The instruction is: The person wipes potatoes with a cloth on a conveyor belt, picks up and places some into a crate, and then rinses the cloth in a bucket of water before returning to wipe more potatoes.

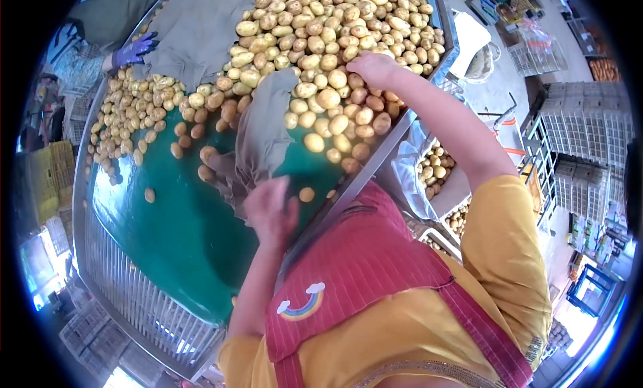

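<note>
A large heap of potatoes [328, 43] covers the far part of a green table surface [167, 234]. My right hand [372, 70] rests on the heap with its fingers curled down; what they close on, if anything, is hidden. Lower down, my left hand [271, 210] is blurred by motion beside the lower end of a crumpled grey cloth [264, 120], and its grip cannot be made out. Several potatoes lie against this cloth. A single potato [307, 194] sits just right of my left hand.
Another person's purple-gloved hand [134, 51] is at the far left, beside a wide grey cloth [191, 33]. A metal rim [382, 157] edges the table. On the right are a lined container of potatoes [435, 170] and stacked crates [583, 123]. Slatted metal [144, 294] borders the lower left.
</note>
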`<state>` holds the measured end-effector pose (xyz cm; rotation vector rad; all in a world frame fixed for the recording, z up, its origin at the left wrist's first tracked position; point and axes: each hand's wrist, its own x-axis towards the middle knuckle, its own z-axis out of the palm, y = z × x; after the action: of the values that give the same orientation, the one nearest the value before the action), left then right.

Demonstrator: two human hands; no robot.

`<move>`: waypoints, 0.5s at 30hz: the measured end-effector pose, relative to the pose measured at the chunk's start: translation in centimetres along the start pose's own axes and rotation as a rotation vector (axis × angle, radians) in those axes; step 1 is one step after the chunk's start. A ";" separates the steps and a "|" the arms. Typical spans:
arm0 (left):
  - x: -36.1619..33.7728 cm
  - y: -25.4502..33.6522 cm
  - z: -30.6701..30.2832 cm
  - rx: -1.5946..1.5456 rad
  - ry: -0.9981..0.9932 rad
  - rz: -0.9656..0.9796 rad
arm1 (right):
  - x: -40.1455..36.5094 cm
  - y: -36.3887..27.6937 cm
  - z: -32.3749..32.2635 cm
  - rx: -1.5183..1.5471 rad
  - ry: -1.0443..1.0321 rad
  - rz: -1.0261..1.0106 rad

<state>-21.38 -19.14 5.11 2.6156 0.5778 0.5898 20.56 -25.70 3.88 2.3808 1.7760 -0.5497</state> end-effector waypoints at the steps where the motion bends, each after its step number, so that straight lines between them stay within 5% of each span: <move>1: 2.3 1.1 0.7 -0.104 -0.167 0.069 | 0.4 0.5 0.3 0.013 -0.048 0.011; 7: 6.1 2.3 10.9 -0.119 -0.292 0.221 | 0.4 0.4 2.6 0.084 0.313 0.003; 10: 6.5 1.4 10.1 -0.163 -0.283 0.209 | -2.4 -1.7 1.1 0.628 0.694 0.177; 13: 9.3 -0.5 5.3 0.083 -0.006 0.210 | -3.8 -4.8 -0.3 1.754 0.544 0.511; 14: 10.2 -2.2 4.2 0.134 -0.107 -0.006 | -3.5 -6.4 -0.4 1.847 0.567 0.441; 15: 10.3 -3.3 2.9 0.384 0.043 -0.087 | -2.9 -7.1 0.5 1.693 0.493 0.412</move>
<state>-12.48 -12.31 4.43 2.9174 0.8910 0.5536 13.06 -26.34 5.33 3.9387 0.5886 -2.1295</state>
